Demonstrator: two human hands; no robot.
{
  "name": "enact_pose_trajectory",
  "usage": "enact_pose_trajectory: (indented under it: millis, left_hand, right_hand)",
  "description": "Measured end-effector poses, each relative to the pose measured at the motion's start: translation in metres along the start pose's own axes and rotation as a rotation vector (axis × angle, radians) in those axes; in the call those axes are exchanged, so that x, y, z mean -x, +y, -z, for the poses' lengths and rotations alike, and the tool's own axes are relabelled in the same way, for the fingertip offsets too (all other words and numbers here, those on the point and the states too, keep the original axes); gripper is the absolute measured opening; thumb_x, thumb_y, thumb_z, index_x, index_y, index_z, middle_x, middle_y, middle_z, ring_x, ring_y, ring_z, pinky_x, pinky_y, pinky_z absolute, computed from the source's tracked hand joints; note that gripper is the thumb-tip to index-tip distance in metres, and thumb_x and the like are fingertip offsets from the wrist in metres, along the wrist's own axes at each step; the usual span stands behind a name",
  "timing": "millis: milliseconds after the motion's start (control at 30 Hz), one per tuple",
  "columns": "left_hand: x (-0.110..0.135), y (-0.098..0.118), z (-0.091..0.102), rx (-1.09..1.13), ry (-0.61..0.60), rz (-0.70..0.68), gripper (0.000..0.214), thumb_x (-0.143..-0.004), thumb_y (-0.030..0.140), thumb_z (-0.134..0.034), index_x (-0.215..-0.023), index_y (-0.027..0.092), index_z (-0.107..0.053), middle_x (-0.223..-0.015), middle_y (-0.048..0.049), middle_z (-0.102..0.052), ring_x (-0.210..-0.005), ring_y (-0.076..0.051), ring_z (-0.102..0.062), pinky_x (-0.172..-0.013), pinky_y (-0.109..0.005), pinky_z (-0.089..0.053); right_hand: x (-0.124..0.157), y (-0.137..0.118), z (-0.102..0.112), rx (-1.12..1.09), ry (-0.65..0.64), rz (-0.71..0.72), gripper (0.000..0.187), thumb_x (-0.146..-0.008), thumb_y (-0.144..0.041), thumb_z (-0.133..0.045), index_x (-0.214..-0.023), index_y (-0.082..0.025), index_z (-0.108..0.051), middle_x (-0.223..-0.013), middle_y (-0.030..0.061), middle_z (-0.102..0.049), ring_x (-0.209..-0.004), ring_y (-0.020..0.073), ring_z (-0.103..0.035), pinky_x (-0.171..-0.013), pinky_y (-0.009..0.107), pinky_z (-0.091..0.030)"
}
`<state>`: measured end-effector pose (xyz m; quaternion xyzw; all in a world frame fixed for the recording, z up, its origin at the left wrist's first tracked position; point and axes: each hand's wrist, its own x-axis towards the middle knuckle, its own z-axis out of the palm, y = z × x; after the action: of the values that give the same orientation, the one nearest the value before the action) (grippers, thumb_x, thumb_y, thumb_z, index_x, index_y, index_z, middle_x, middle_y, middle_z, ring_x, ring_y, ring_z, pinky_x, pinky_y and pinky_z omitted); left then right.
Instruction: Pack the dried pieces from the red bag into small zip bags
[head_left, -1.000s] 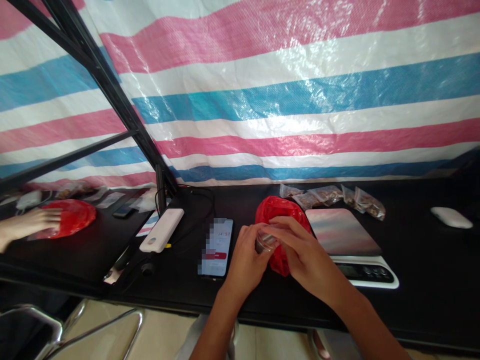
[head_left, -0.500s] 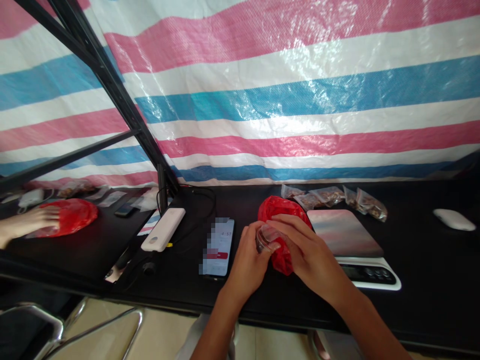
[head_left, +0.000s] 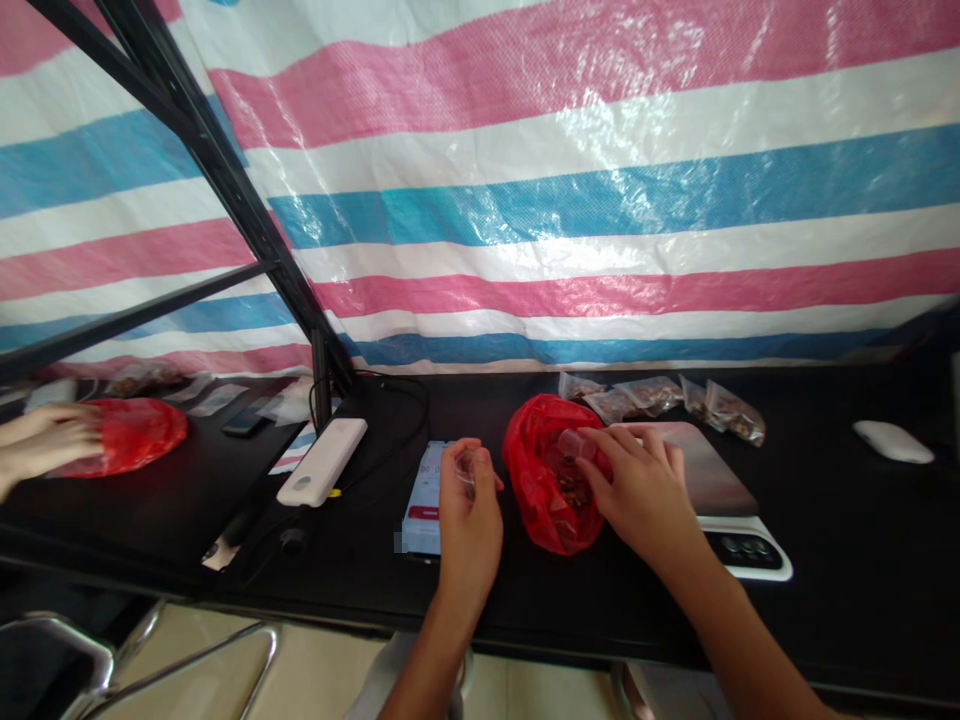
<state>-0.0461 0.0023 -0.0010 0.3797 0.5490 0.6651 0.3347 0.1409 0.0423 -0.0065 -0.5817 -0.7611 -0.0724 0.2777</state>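
Observation:
My right hand (head_left: 637, 480) pinches a small clear plastic cup (head_left: 574, 445), tilted over the mouth of a red plastic bag (head_left: 529, 490). Small brown pieces (head_left: 574, 485) lie inside the red bag, which stands open on the black table. Left of it, my left hand (head_left: 471, 520) curls around what looks like a small clear plastic bag (head_left: 466, 463); its contents cannot be made out. That hand hovers over the right part of a lit phone (head_left: 424, 500). Partly under my right forearm is a white kitchen scale (head_left: 705, 465).
Several clear bags of brown pieces (head_left: 645, 397) lie behind the scale. A white mouse (head_left: 892, 441) rests at right. A white power bank (head_left: 322, 460) and black cables are at left. Beyond a black frame, another person's hand (head_left: 52, 440) reaches into a red bag (head_left: 142, 435).
My hands have parted: the left moved left over the phone with the clear plastic, while the right moved right, with the cup over the red bag. The red bag's mouth and contents now show.

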Motion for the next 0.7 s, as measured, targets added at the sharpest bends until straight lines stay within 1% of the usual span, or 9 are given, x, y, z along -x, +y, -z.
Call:
enact_pose_trajectory:
  millis: [33, 100, 133, 267, 333, 400, 467, 533, 700]
  left_hand:
    - [0.006, 0.002, -0.001, -0.046, 0.0, 0.02, 0.035, -0.093, 0.056, -0.062, -0.104, 0.023, -0.059, -0.081, 0.0011, -0.059, -0.068, -0.014, -0.058, -0.066, -0.026, -0.049]
    - [0.026, 0.007, -0.006, -0.145, -0.009, 0.025, 0.03, -0.095, 0.052, -0.061, -0.104, 0.023, -0.058, -0.088, -0.0009, -0.062, -0.076, -0.016, -0.06, -0.072, -0.027, -0.048]
    - [0.039, 0.008, -0.009, -0.191, -0.052, 0.03, 0.027, -0.097, 0.049, -0.057, -0.104, 0.023, -0.058, -0.09, -0.0015, -0.062, -0.079, -0.016, -0.06, -0.074, -0.027, -0.047]
    - [0.087, 0.01, -0.022, -0.241, -0.34, 0.12, 0.02, -0.101, 0.043, -0.052, -0.101, 0.024, -0.057, -0.087, -0.0022, -0.064, -0.076, -0.017, -0.06, -0.072, -0.029, -0.042]
    - [0.101, 0.007, -0.027, -0.255, -0.382, 0.162, 0.018, -0.099, 0.042, -0.054, -0.098, 0.024, -0.055, -0.083, -0.0015, -0.062, -0.074, -0.018, -0.058, -0.071, -0.03, -0.041]
    - [0.107, 0.003, -0.031, -0.221, -0.403, 0.205, 0.017, -0.099, 0.04, -0.053, -0.101, 0.023, -0.053, -0.088, -0.0027, -0.061, -0.077, -0.018, -0.058, -0.073, -0.03, -0.042]
    - [0.106, -0.001, -0.035, -0.177, -0.385, 0.226, 0.015, -0.099, 0.036, -0.052, -0.105, 0.022, -0.05, -0.096, -0.0045, -0.058, -0.083, -0.018, -0.058, -0.077, -0.03, -0.044]
    - [0.102, -0.004, -0.038, -0.148, -0.318, 0.22, 0.014, -0.097, 0.027, -0.055, -0.107, 0.022, -0.048, -0.104, -0.0062, -0.053, -0.089, -0.018, -0.057, -0.082, -0.03, -0.046]
    - [0.081, -0.008, -0.045, -0.117, -0.041, 0.196, 0.033, -0.084, 0.002, -0.06, -0.104, 0.022, -0.043, -0.113, -0.0068, -0.042, -0.096, -0.017, -0.055, -0.09, -0.032, -0.049]
  right_hand:
    - [0.001, -0.003, 0.0, 0.047, -0.017, -0.017, 0.029, -0.092, -0.025, -0.064, -0.121, -0.021, -0.071, -0.114, 0.0106, -0.074, -0.11, 0.0376, -0.057, -0.089, 0.052, -0.043]
    - [0.002, -0.008, 0.0, 0.095, -0.051, -0.034, 0.028, -0.092, -0.026, -0.065, -0.118, -0.022, -0.071, -0.112, 0.0098, -0.074, -0.107, 0.0366, -0.056, -0.086, 0.05, -0.041]
    - [0.002, -0.01, 0.0, 0.106, -0.064, -0.044, 0.027, -0.092, -0.026, -0.065, -0.117, -0.022, -0.071, -0.111, 0.0095, -0.074, -0.106, 0.0359, -0.056, -0.085, 0.049, -0.041]
    - [0.001, -0.012, -0.001, 0.119, -0.089, -0.08, 0.025, -0.092, -0.027, -0.066, -0.115, -0.021, -0.071, -0.11, 0.0088, -0.074, -0.106, 0.0355, -0.055, -0.085, 0.048, -0.039]
    - [0.0, -0.012, -0.002, 0.114, -0.083, -0.076, 0.023, -0.092, -0.027, -0.065, -0.113, -0.021, -0.07, -0.114, 0.0087, -0.074, -0.11, 0.0358, -0.054, -0.088, 0.048, -0.039]
    - [-0.001, -0.012, -0.002, 0.11, -0.073, -0.051, 0.022, -0.091, -0.026, -0.065, -0.112, -0.02, -0.07, -0.119, 0.0087, -0.073, -0.115, 0.0357, -0.053, -0.092, 0.049, -0.037]
    - [-0.001, -0.012, -0.002, 0.116, -0.07, -0.038, 0.02, -0.091, -0.026, -0.065, -0.109, -0.02, -0.071, -0.118, 0.0093, -0.074, -0.119, 0.0355, -0.052, -0.096, 0.05, -0.035]
    - [-0.001, -0.014, 0.0, 0.131, -0.085, -0.058, 0.018, -0.091, -0.028, -0.065, -0.106, -0.02, -0.072, -0.111, 0.0097, -0.076, -0.118, 0.0355, -0.054, -0.096, 0.051, -0.034]
    - [0.0, -0.023, 0.004, 0.127, -0.158, -0.145, 0.021, -0.093, -0.034, -0.063, -0.103, -0.021, -0.076, -0.095, 0.0098, -0.077, -0.108, 0.0347, -0.058, -0.091, 0.05, -0.033]
